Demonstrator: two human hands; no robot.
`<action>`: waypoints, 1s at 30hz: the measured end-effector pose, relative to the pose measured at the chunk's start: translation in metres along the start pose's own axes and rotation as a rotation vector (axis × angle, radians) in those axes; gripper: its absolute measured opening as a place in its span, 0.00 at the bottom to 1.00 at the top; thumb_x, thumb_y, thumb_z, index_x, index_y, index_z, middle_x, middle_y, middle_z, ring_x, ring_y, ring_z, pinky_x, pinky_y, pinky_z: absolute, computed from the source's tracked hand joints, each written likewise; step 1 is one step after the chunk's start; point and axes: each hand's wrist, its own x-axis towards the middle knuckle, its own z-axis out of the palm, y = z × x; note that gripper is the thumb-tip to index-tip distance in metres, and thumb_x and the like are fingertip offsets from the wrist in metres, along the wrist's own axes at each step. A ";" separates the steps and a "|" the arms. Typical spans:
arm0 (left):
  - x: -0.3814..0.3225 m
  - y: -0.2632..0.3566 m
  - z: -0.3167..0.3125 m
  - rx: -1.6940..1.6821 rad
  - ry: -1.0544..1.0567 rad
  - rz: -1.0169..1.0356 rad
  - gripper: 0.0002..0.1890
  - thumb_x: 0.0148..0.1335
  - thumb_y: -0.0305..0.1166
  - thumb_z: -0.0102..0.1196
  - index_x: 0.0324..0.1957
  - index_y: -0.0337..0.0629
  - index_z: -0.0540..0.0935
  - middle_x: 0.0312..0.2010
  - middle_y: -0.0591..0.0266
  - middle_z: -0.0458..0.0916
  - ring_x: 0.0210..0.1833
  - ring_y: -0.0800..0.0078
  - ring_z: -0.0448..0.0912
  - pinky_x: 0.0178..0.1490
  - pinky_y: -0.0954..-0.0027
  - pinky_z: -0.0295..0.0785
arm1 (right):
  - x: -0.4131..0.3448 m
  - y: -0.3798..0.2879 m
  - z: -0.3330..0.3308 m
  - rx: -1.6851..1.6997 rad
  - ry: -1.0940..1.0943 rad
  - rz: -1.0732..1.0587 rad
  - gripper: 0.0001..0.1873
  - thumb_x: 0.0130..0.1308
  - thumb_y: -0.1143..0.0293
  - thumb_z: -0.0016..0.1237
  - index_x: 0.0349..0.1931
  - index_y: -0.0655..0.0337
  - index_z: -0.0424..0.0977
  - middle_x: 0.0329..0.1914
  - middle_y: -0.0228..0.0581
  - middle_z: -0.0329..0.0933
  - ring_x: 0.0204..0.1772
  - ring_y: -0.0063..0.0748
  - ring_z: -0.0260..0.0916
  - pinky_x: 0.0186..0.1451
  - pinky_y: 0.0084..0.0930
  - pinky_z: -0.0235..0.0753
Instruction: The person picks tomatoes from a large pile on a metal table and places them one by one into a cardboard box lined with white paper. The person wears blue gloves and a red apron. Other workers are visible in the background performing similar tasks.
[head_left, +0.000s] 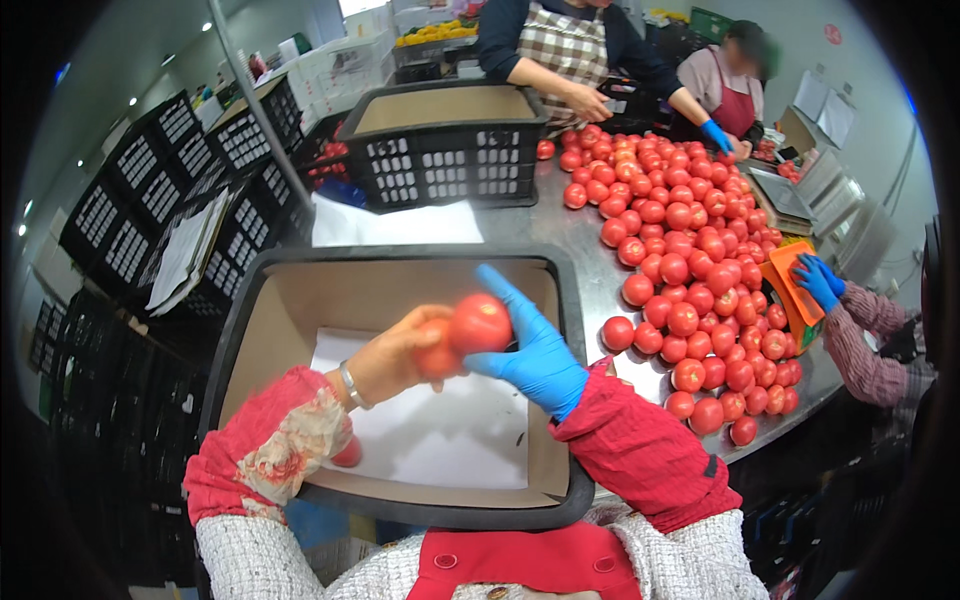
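My left hand is bare, with a metal bangle at the wrist, and its fingers hold a tomato. A second tomato rests against the thumb and fingers of my right hand, which wears a blue glove. The two fruits appear to touch, and the left one is blurred. Both hands are above a black plastic crate lined with brown cardboard. White paper covers the crate's bottom. Partly hidden by my left sleeve, another tomato lies inside.
A large heap of tomatoes spreads over the steel table to the right. Beyond my crate stands another lined crate. Co-workers' gloved hands reach in at the far side and at an orange basket. Crates are stacked left.
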 end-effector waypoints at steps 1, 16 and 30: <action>0.000 -0.002 -0.001 0.019 0.013 -0.008 0.25 0.65 0.44 0.49 0.61 0.49 0.62 0.53 0.57 0.70 0.48 0.61 0.77 0.39 0.64 0.74 | 0.000 0.001 0.001 -0.032 0.001 -0.010 0.48 0.51 0.83 0.57 0.72 0.54 0.47 0.63 0.40 0.60 0.60 0.30 0.65 0.57 0.25 0.73; -0.001 -0.026 -0.004 0.005 -0.044 -0.210 0.41 0.57 0.68 0.46 0.62 0.45 0.66 0.51 0.52 0.77 0.50 0.57 0.78 0.49 0.53 0.74 | -0.008 -0.014 0.003 -0.560 -0.145 -0.191 0.53 0.49 0.70 0.58 0.73 0.51 0.40 0.53 0.51 0.67 0.55 0.51 0.69 0.59 0.37 0.69; -0.019 0.005 0.027 -0.304 0.021 0.147 0.34 0.56 0.58 0.55 0.59 0.49 0.69 0.58 0.60 0.70 0.62 0.61 0.67 0.62 0.49 0.65 | 0.007 -0.011 0.012 -0.520 -0.175 -0.221 0.49 0.39 0.66 0.62 0.65 0.57 0.52 0.49 0.55 0.72 0.50 0.58 0.70 0.53 0.43 0.73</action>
